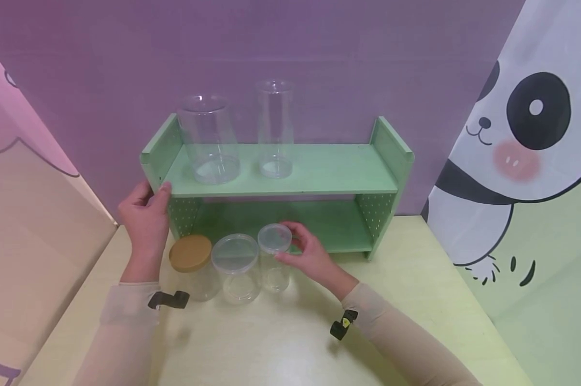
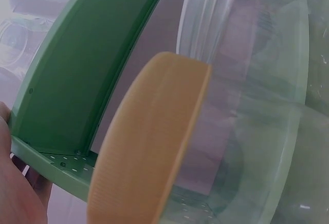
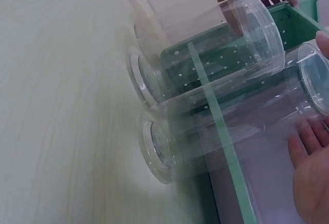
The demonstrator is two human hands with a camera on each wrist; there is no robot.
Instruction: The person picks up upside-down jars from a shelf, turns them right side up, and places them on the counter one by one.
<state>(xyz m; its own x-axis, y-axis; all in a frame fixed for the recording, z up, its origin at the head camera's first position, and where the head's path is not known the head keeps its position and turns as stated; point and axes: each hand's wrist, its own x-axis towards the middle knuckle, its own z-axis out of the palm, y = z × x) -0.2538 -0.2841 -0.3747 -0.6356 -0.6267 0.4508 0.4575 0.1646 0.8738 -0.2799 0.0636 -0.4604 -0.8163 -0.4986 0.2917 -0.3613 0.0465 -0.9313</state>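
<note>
My left hand (image 1: 147,217) grips the left side panel of a small green two-tier shelf (image 1: 338,169), thumb in front at the upper board's level. At the narrow clear jar (image 1: 274,273) my right hand (image 1: 314,256) has its thumb by the lid's near side and its fingers round the right and far side. This jar has a clear lid and stands upright on the table before the shelf. Left of it is a wider clear jar (image 1: 239,284) with a clear lid, then a jar with a tan lid (image 1: 190,252), which looms close in the left wrist view.
On the upper board stand a wide clear container (image 1: 210,134) and a tall narrow one (image 1: 276,128). The lower board (image 1: 329,220) lies behind the jars. A purple wall (image 1: 329,64) backs the shelf, with a panda-printed panel (image 1: 536,177) at the right. Pale table (image 1: 251,343) extends in front.
</note>
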